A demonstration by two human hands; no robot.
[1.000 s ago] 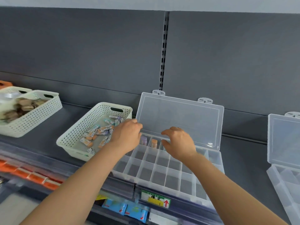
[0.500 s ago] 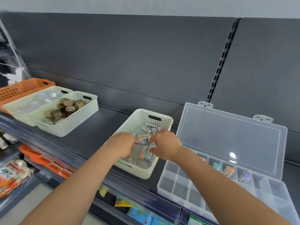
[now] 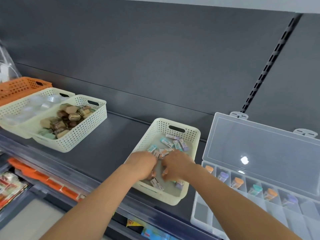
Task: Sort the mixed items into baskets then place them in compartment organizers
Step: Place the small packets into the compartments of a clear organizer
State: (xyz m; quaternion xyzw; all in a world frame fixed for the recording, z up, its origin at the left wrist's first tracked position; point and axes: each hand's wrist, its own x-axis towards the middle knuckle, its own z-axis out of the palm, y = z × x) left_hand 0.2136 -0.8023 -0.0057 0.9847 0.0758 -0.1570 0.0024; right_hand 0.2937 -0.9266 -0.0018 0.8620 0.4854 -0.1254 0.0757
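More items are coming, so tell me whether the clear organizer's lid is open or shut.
Open: the lid stands raised behind the organizer, and its back-row compartments show small capped items uncovered.

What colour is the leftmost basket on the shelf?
The basket is orange, perforated; head view shows it best.

Your dark grey shelf [image 3: 110, 149] carries, from your left: an orange basket [image 3: 19, 87], two cream baskets [image 3: 78, 135] pressed together, a third cream basket [image 3: 155, 129] further right, and just beside it an open clear organizer [image 3: 201, 212].
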